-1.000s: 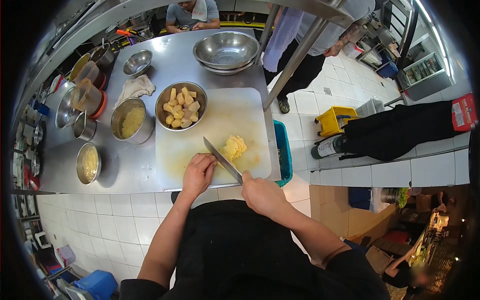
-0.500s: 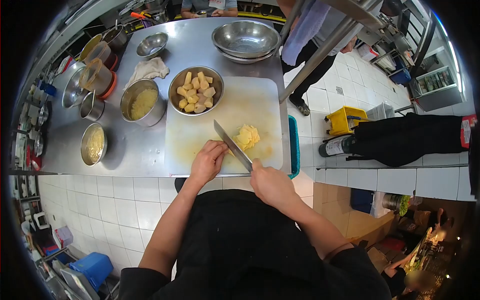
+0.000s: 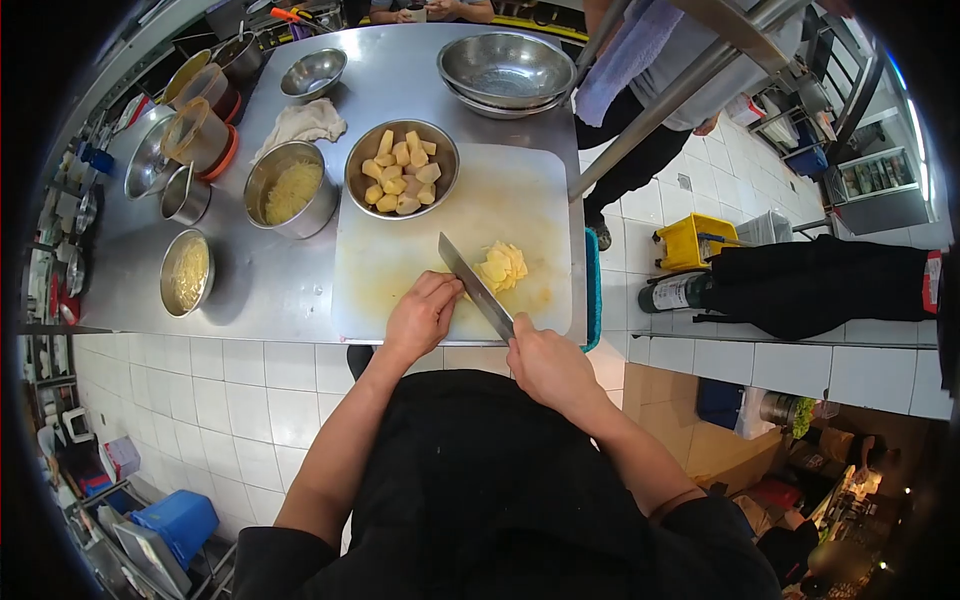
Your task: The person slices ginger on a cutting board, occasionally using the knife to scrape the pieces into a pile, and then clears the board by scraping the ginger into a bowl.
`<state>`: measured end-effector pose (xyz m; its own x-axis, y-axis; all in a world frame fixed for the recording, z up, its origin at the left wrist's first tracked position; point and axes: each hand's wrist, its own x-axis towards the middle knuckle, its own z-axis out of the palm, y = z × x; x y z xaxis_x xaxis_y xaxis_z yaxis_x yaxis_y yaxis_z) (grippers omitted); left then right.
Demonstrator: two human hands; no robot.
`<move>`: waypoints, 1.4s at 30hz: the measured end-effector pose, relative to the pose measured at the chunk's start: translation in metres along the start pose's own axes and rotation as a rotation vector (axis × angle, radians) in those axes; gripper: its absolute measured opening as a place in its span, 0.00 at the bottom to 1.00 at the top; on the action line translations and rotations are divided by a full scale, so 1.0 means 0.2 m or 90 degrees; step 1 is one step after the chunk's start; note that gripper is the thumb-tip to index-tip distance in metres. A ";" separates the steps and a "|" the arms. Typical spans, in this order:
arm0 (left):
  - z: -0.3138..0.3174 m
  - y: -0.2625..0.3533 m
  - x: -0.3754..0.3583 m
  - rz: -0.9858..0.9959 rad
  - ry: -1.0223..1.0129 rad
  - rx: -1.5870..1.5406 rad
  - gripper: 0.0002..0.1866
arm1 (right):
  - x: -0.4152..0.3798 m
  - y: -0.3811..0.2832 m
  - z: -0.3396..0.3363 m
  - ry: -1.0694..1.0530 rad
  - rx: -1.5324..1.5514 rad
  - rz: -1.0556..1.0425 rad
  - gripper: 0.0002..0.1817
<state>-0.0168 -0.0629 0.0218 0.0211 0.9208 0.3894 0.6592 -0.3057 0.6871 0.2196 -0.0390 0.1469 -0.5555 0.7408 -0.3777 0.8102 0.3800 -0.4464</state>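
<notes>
On the white cutting board (image 3: 390,270), a knife (image 3: 475,282) slants from upper left to lower right. My right hand (image 3: 548,365) is wrapped round its handle. Close to the blade's left side, my left hand (image 3: 425,312) has its fingers bunched and curled down on the board; what they press on is mostly hidden, apparently a small pale piece. Thin yellow slices (image 3: 503,267) lie in a pile just right of the blade. Peeled yellow chunks fill a steel bowl (image 3: 452,190) at the board's upper left.
Left of the board stand a pot of pale shreds (image 3: 328,215), a smaller bowl (image 3: 207,290) and a cloth (image 3: 305,122). Stacked steel bowls (image 3: 507,72) sit at the back. One person stands beyond the metal post (image 3: 650,100); another person's hands show at the far edge.
The view has shifted slightly. The knife and both my hands keep nearly the same places on the board. The person beyond the post has shifted a little.
</notes>
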 end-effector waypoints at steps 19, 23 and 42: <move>0.01 -0.01 0.00 0.014 -0.013 0.035 0.11 | -0.02 0.03 0.03 0.004 0.038 0.011 0.12; 0.02 -0.01 0.00 0.024 -0.011 0.038 0.11 | 0.10 0.10 0.20 0.069 0.066 -0.025 0.14; 0.00 0.04 0.03 -0.003 -0.008 -0.018 0.07 | -0.13 0.19 0.01 0.244 0.089 -0.003 0.19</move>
<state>-0.0108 -0.0595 0.0302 0.0279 0.9250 0.3789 0.6379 -0.3083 0.7057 0.2636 -0.0442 0.1387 -0.4275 0.9022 -0.0575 0.7602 0.3243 -0.5629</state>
